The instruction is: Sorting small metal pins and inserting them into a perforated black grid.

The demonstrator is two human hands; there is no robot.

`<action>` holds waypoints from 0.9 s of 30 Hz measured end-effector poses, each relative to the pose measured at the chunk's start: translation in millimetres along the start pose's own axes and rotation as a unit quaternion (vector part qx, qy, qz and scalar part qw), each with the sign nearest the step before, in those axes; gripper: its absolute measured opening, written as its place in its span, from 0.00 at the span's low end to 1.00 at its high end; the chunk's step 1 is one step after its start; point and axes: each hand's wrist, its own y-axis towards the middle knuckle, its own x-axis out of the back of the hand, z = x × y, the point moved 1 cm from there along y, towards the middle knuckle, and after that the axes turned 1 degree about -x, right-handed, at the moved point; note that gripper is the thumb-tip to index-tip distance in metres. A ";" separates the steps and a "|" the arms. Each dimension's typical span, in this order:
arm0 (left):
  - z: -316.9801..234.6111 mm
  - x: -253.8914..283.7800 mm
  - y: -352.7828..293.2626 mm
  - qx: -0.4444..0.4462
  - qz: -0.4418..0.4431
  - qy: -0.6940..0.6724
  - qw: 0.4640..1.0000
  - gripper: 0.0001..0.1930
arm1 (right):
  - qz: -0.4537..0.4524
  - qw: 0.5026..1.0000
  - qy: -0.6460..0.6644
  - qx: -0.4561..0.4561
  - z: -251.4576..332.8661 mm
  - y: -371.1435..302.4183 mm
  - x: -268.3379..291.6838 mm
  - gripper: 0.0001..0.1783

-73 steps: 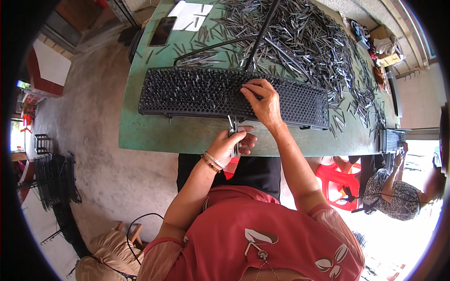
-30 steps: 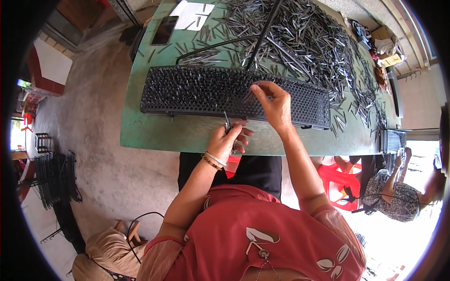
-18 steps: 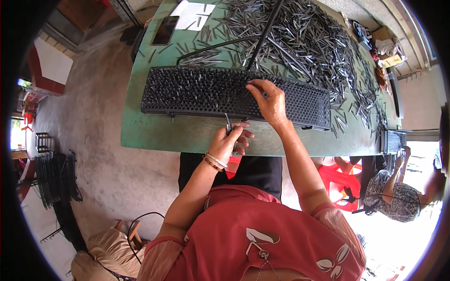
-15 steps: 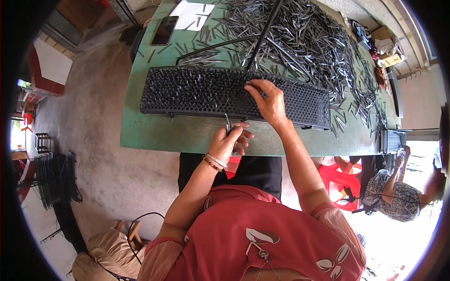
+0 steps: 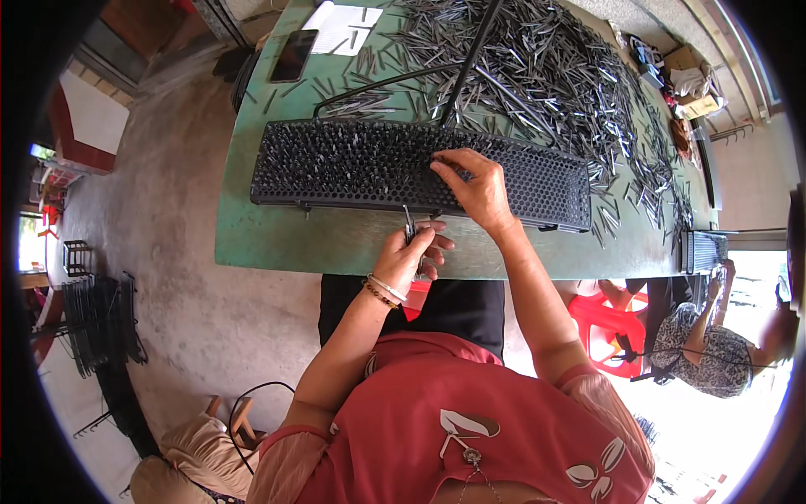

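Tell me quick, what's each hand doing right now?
Left hand: closed on thin shiny strips.
Right hand: pinched at the black holed rack; can't tell whether it's holding anything.

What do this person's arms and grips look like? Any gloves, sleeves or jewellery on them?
The left grip and right grip are bare human hands, no gloves. A pale bangle and a string of dark and amber beads circle the left wrist; none shows on the right. The short sleeves are dusty pink with red hems.
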 end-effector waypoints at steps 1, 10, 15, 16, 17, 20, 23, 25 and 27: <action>0.0 -0.6 -0.3 0.000 0.000 0.000 1.000 0.16 | 0.005 1.000 0.019 -0.017 0.8 -0.1 0.7 0.10; 6.2 5.6 6.5 0.049 0.038 -0.100 0.993 0.16 | -0.075 0.994 0.076 -0.029 4.7 5.1 -14.5 0.15; 2.3 2.7 1.4 0.074 0.044 -0.127 0.988 0.18 | -0.059 0.994 -0.051 0.081 -0.2 5.9 -24.2 0.15; 0.5 2.6 0.9 0.074 0.044 -0.127 0.988 0.18 | -0.054 0.993 -0.059 0.084 -0.8 4.9 -24.2 0.14; -1.1 2.1 -0.1 0.082 0.061 -0.139 0.985 0.18 | -0.054 0.993 -0.059 0.084 -1.8 4.8 -23.8 0.14; -6.6 0.3 -3.6 0.095 0.076 -0.139 0.983 0.19 | -0.053 0.980 -0.115 0.151 -2.6 4.3 -23.1 0.13; -4.4 4.7 -1.4 0.077 0.080 -0.105 0.988 0.19 | -0.050 0.974 -0.136 0.176 0.7 3.6 -22.1 0.11; -3.0 7.2 -0.2 0.053 0.086 -0.083 0.991 0.19 | -0.081 0.975 -0.120 0.168 6.1 2.9 -16.7 0.10; -9.6 3.0 -2.5 0.044 0.080 -0.078 0.993 0.19 | -0.087 0.986 -0.084 0.117 16.0 -1.5 -1.8 0.08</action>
